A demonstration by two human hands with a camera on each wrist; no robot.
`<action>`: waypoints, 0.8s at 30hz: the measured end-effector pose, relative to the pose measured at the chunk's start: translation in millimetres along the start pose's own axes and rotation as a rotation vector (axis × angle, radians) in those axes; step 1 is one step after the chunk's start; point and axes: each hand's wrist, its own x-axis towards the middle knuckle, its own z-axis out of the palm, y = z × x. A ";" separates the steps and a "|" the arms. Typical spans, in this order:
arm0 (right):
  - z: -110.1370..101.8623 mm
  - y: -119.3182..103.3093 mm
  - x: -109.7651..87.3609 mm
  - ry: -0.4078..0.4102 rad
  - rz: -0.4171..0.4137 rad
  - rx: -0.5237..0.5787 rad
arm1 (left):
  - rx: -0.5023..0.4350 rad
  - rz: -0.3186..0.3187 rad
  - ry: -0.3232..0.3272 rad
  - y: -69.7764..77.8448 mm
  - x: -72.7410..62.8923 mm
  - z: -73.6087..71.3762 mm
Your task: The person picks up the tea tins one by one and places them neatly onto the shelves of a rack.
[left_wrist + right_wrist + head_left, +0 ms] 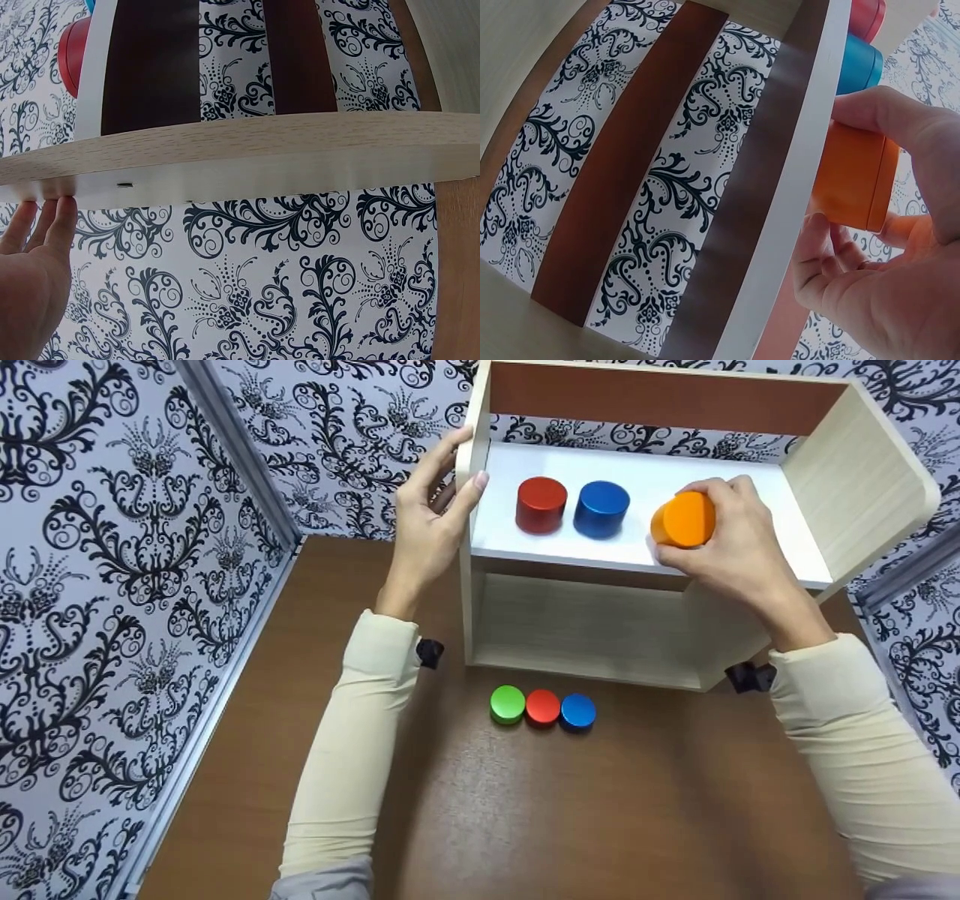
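Observation:
My right hand (739,536) grips an orange lidded canister (681,520) between thumb and fingers, over the front of the white upper shelf (637,555). The canister looks tilted in the head view; whether its base touches the shelf I cannot tell. To its left, a blue canister (601,510) and a red canister (541,505) stand upright on that shelf. My left hand (431,514) touches the left side panel (474,442) of the wooden shelf unit. In the left wrist view its straight fingertips (66,206) press the panel's outer face.
On the brown table (510,825), smaller green (508,703), red (542,707) and blue (577,711) canisters stand in a row before the unit. Below the white shelf is a lower compartment (585,622). Patterned walls (150,585) close in the back and sides.

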 end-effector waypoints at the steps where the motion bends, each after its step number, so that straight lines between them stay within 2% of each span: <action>1: 0.4 -0.4 0.4 -0.002 0.002 0.001 | 0.001 0.003 0.000 -0.2 0.0 -0.1; 8: 2.9 -3.7 3.6 -0.016 0.013 -0.001 | 0.001 -0.005 0.002 -0.2 0.2 -0.2; 15: 6.2 -4.4 6.9 -0.013 -0.012 0.005 | -0.002 0.004 0.004 -0.6 0.1 0.0; 24: 7.2 -6.9 9.6 -0.047 0.017 0.002 | -0.002 0.007 -0.001 -0.6 0.2 -0.2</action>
